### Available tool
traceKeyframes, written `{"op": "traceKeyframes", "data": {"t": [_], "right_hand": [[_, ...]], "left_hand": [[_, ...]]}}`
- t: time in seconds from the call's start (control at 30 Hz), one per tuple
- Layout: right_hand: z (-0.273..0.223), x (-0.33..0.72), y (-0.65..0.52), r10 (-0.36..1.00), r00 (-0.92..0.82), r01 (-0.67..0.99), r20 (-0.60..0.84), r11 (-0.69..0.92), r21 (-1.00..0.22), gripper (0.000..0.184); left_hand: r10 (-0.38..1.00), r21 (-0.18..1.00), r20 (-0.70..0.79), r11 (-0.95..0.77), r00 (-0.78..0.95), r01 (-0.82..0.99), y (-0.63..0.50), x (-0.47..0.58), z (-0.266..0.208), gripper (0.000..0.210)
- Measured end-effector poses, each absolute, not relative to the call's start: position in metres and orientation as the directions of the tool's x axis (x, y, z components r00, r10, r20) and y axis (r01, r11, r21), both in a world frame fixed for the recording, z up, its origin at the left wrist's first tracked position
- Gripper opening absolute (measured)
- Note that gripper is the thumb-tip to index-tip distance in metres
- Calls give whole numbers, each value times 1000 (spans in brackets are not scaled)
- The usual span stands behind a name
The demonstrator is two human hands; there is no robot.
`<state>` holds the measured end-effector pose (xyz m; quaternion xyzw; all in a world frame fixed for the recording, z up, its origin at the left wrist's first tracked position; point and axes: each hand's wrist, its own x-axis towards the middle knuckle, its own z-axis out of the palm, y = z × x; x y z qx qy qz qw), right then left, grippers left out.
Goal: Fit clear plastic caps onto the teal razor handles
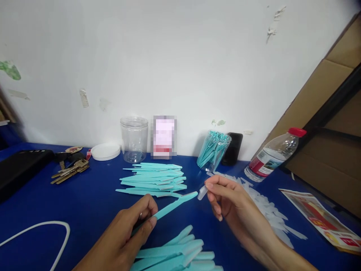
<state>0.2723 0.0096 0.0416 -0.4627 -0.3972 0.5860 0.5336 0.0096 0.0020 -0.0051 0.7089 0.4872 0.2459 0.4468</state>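
White wall (180, 56) bhd blue surface (93, 199), w/ torn tape bits (84, 98) & a green scrap (10, 70) on L, more tape (271, 33) upper R. Brown cardboard (324, 86) along R edge, dk strip (332, 107) running diag. across it. Lighting bright, approx. even on wall.

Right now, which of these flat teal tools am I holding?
The teal tool in your left hand, its tip angled toward the translucent cover in your right hand; the others lie in the far pile and near pile.

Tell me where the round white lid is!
In the head view, the lid lies left of centre on the blue table, between the keys and the clear jar.
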Motion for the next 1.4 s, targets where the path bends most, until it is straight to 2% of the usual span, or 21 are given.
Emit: {"op": "traceKeyframes", "data": {"t": [0.37, 0.6, 0.7, 0.97, 1.13, 1.4], "right_hand": [[41, 267, 7, 987, -71, -282, -142, -156, -947, 26], [37, 272, 11, 995, -14, -268, -101, -101, -958, 28], [37, 274, 13, 996, 30, -243, -84, -74, -967, 25], [39, 272, 9, 998, 45, -151, -43, -36, -988, 18], [39, 270, 9, 1000, 19, -92, -9, -7, -996, 18], [38, 268, 8, 999, 35, -50, 28, 30, -998, 23]], "left_hand": [[894, 863, -72, -166, 442, 476, 3, 7, -6, 38], [918, 893, -38, -146, 395, 426, -1, 14, 1, 38], [940, 914, -29, -114, 341, 390, -3, 18, 6, 38], [940, 931, -26, -102, 341, 351, -3, 20, 7, 38], [940, 918, 2, -137, 341, 371, -3, 20, 7, 39], [940, 915, -57, -86, 337, 394, -4, 21, 13, 37]]}}
